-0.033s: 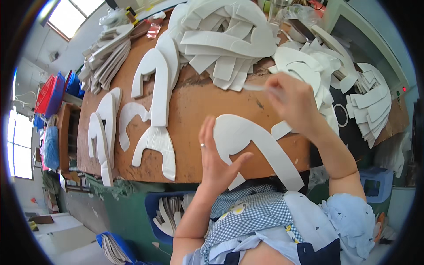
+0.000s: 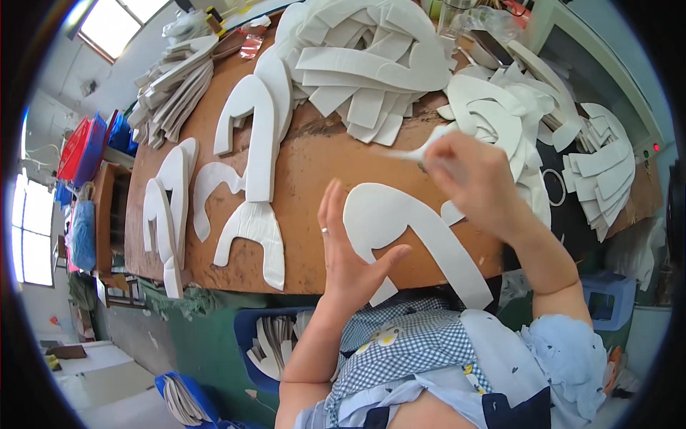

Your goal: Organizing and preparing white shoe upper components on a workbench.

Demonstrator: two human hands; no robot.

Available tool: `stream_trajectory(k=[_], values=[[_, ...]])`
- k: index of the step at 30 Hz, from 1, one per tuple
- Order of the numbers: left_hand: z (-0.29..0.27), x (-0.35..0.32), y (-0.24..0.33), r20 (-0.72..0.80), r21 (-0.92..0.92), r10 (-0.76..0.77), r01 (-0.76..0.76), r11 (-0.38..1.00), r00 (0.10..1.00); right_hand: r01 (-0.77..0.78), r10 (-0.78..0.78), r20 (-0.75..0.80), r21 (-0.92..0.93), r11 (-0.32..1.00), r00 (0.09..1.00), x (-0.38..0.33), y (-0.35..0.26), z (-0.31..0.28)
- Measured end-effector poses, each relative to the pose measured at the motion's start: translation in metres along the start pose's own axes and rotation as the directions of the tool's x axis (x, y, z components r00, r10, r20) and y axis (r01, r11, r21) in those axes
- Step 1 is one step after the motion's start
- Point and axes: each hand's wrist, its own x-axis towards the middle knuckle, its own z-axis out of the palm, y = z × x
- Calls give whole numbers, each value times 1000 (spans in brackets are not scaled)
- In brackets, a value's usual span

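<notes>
My left hand [image 2: 351,256] rests against the left side of a white horseshoe-shaped foam-like piece [image 2: 411,224] at the table's front edge. Its fingers are stretched and the thumb stands apart, over the piece's inner edge. Above and to the right, my right hand [image 2: 475,179] is closed on a thin white strip [image 2: 416,153], which points left and is smeared by motion. Its exact kind cannot be made out. Under the right wrist, the rounded end of another white piece [image 2: 451,212] shows.
A large heap of white curved pieces [image 2: 357,64] covers the back of the brown table [image 2: 314,164]. More curved pieces [image 2: 261,129] lie at left, others [image 2: 599,164] at far right. Below the front edge stands a blue bin [image 2: 246,336] of pieces.
The white strip in my right hand has swung and now points further left of the fingers. My left hand and the horseshoe-shaped piece have barely moved.
</notes>
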Motion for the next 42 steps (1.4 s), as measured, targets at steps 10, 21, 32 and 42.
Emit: stream_trajectory(k=[10, 21, 32, 42], values=[[-6, -24, -35, 237, -503, -536, 574, 646, 810, -647, 387, 527, 515, 563, 757, -32, 30, 35], [6, -4, -71, -62, -157, -588, 574, 803, 806, -647, 447, 606, 153, 747, 658, -2, 68, 89], [9, 10, -76, -128, -60, -537, 534, 843, 834, -486, 374, 455, 155, 860, 808, -5, 77, 108], [9, 11, -74, -114, 25, -550, 556, 831, 827, -410, 335, 412, 107, 906, 848, -10, 73, 110]])
